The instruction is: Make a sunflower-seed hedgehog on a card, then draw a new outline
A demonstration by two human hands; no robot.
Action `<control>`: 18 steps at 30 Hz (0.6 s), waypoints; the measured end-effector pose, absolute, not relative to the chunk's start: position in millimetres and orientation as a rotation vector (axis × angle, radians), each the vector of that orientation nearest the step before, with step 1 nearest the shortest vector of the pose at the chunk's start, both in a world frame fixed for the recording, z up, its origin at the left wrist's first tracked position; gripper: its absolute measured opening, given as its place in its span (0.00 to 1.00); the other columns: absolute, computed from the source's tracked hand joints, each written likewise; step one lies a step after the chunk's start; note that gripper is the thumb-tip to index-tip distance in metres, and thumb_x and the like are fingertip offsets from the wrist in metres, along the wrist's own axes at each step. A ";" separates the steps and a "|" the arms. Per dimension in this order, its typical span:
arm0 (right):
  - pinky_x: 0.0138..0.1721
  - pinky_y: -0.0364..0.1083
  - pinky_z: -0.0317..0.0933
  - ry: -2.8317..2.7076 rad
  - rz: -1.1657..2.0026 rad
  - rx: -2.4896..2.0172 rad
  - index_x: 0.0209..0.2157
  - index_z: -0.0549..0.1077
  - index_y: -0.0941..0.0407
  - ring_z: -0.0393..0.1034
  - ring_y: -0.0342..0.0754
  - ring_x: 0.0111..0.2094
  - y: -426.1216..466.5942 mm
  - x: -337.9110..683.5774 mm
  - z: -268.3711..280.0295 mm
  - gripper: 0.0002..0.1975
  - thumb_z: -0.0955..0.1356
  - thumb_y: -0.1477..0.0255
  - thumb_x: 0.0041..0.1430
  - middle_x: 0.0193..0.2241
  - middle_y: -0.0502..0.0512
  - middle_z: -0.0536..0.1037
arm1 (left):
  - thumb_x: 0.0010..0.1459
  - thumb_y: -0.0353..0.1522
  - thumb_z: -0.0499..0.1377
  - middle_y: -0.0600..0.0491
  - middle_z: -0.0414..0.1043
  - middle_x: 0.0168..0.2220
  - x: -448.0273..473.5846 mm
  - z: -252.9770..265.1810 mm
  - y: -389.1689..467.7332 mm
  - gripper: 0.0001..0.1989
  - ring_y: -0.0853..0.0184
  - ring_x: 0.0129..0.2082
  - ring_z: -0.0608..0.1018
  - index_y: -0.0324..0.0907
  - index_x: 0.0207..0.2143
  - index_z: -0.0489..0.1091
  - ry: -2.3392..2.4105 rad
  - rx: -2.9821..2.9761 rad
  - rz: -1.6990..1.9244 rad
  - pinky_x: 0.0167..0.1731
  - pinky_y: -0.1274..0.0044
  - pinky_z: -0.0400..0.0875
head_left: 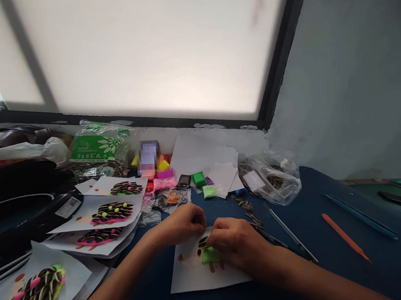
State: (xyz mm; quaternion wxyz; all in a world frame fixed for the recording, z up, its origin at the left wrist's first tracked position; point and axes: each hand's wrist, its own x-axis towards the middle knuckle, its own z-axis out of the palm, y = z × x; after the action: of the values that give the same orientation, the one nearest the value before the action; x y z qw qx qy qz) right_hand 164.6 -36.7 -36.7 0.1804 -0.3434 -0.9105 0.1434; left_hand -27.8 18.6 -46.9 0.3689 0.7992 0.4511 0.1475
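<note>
A sheet of white paper (190, 280) lies before me, carrying a flattened patch of light green clay (211, 255). Dark striped sunflower seeds (203, 242) sit along the top of the clay, beside a small dark dot and brown marks. My right hand (235, 240) is over the clay with its fingers pinched at the seeds; what lies between the fingertips is hidden. At the sheet's upper edge rests my left hand (187, 221), fingers curled together, and whatever they hold cannot be seen. Loose sunflower seeds (245, 206) form a row beyond my right hand.
Finished-looking seed pictures (113, 212) lie stacked at left. Behind are colourful clay packets (165, 183), a green seed bag (97, 146), blank papers (200, 154) and a clear bag of seeds (272, 180). Tweezers (290, 232), an orange tool (346, 237) and a blue tool (361, 215) lie right.
</note>
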 end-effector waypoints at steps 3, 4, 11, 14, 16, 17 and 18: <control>0.28 0.40 0.55 -2.610 0.287 -0.952 0.31 0.78 0.57 0.66 0.42 0.28 -35.6 163.8 -39.9 0.09 0.65 0.79 0.58 0.29 0.53 0.72 | 0.44 0.28 0.55 0.57 0.70 0.23 -27.7 -46.8 18.2 0.07 0.69 0.24 0.70 0.39 0.26 0.73 1.154 2.057 0.380 0.21 0.81 0.59; 0.27 0.40 0.55 -2.619 0.261 -0.950 0.31 0.78 0.57 0.65 0.42 0.28 -35.2 163.7 -40.9 0.08 0.66 0.79 0.58 0.29 0.52 0.71 | 0.44 0.28 0.55 0.57 0.70 0.23 -27.7 -46.6 18.1 0.07 0.69 0.24 0.70 0.39 0.26 0.73 1.155 2.059 0.382 0.21 0.81 0.59; 0.27 0.40 0.52 -2.650 0.211 -0.976 0.31 0.77 0.57 0.64 0.42 0.28 -34.6 163.6 -43.1 0.07 0.67 0.78 0.58 0.29 0.52 0.70 | 0.44 0.28 0.55 0.57 0.71 0.24 -28.1 -46.2 18.2 0.08 0.69 0.25 0.72 0.40 0.27 0.74 1.152 2.060 0.375 0.22 0.80 0.60; 0.27 0.40 0.53 -2.660 0.228 -0.984 0.31 0.77 0.57 0.64 0.42 0.28 -35.7 163.4 -40.7 0.07 0.66 0.78 0.58 0.30 0.52 0.70 | 0.44 0.29 0.55 0.57 0.71 0.24 -28.1 -46.7 18.4 0.08 0.68 0.25 0.72 0.40 0.27 0.74 1.152 2.061 0.368 0.22 0.80 0.60; 0.28 0.40 0.53 -2.666 0.242 -0.993 0.31 0.77 0.57 0.63 0.42 0.28 -35.9 163.1 -39.8 0.08 0.66 0.79 0.57 0.30 0.52 0.70 | 0.44 0.29 0.55 0.56 0.71 0.24 -27.8 -46.5 18.3 0.08 0.68 0.25 0.72 0.40 0.27 0.74 1.159 2.066 0.368 0.22 0.80 0.60; 0.28 0.40 0.53 -2.670 0.244 -0.995 0.32 0.77 0.56 0.63 0.42 0.28 -35.8 162.9 -39.8 0.07 0.67 0.79 0.57 0.30 0.52 0.70 | 0.44 0.28 0.55 0.56 0.71 0.24 -27.6 -46.3 18.1 0.08 0.68 0.26 0.72 0.39 0.27 0.74 1.163 2.068 0.369 0.22 0.80 0.60; 0.27 0.40 0.52 -2.675 0.242 -1.000 0.33 0.77 0.56 0.63 0.42 0.28 -35.5 162.8 -40.1 0.07 0.67 0.79 0.56 0.30 0.51 0.70 | 0.44 0.28 0.55 0.56 0.71 0.24 -27.5 -45.9 17.9 0.08 0.68 0.26 0.72 0.39 0.27 0.74 1.166 2.071 0.369 0.22 0.80 0.60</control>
State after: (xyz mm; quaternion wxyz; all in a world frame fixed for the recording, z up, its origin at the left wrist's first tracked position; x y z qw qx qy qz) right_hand 162.8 -35.5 -40.1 0.1373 -0.3455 -0.9246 0.0836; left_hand -27.5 17.9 -45.9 0.3601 0.8032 0.4523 0.1432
